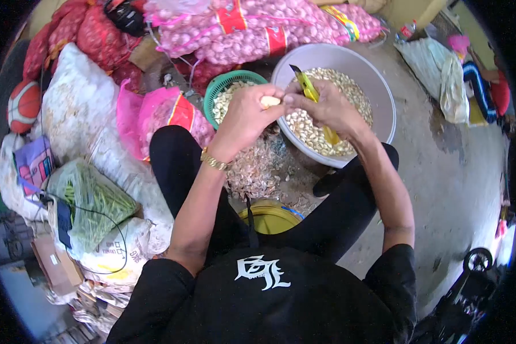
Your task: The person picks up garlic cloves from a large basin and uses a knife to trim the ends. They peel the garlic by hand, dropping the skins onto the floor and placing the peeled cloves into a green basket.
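My left hand (pixel 247 113) pinches a pale peeled garlic clove (pixel 270 101) between thumb and fingers. Held in my right hand (pixel 331 110) is a yellow box cutter (pixel 308 87), its dark blade pointing up and away; the fingertips of this hand meet the clove's side. Beneath my right hand stands a large grey tub (pixel 386 94) with many pale cloves (pixel 343 87) inside. Behind my left hand sits a green basket (pixel 210 95), also holding cloves. Papery garlic skins (pixel 255 172) lie heaped on the floor below my hands.
Pink mesh sacks of garlic (pixel 229 40) line the far side. At left are white sacks (pixel 77 92), a bag of green vegetables (pixel 92 198) and a basketball (pixel 24 106). A yellow bucket (pixel 269 218) stands between my legs. Someone in red (pixel 501 94) shows at the right edge.
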### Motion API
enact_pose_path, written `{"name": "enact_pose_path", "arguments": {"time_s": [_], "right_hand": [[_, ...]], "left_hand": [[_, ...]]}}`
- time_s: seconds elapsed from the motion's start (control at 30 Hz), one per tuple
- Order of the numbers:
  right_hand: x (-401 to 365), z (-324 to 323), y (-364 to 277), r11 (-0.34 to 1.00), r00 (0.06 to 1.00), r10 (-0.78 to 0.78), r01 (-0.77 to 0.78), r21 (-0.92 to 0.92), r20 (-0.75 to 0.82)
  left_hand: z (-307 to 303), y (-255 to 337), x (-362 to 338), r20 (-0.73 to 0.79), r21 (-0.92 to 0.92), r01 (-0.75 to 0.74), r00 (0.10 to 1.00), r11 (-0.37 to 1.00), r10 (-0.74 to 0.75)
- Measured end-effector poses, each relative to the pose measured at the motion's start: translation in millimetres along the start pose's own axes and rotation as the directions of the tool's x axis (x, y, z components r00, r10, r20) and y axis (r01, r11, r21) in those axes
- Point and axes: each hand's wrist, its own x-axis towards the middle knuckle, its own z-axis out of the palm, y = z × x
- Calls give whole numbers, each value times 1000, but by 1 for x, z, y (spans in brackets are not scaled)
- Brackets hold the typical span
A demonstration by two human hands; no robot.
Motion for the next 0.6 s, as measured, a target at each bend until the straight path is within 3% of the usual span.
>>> {"name": "enact_pose_path", "arguments": {"time_s": [0.07,0.1,0.13,0.2,0.23,0.27,0.33,0.4,0.47,0.6], "right_hand": [[1,14,-7,980,990,108,-122,157,90],[0,24,-14,971,992,90,-107,214,87],[0,33,-21,976,993,77,-94,198,93],[4,53,-28,919,980,161,-191,346,114],[11,65,-25,901,981,159,-189,391,108],[14,80,-25,907,980,157,-193,375,124],[25,108,-32,797,986,164,-141,588,14],[36,122,-31,772,985,163,-162,615,55],[47,136,-26,794,984,178,-143,591,0],[49,156,-34,877,986,160,-124,464,-39]], "left_hand": [[-13,-17,-14,-2,-480,43,999,876,-51],[-33,0,-23,104,-567,184,983,803,-152],[-40,-4,-29,82,-572,166,986,803,-145],[-48,-26,-43,115,-925,186,968,332,-223],[-51,-37,-49,104,-958,155,971,240,-214],[-52,-45,-57,86,-963,137,972,230,-220],[-55,-61,-61,49,-998,55,960,16,-276],[-56,-78,-66,26,-1000,28,954,2,-300],[-61,-88,-69,11,-1000,9,931,-6,-366],[-56,-101,-77,-16,-997,-42,940,-70,-341]]}}
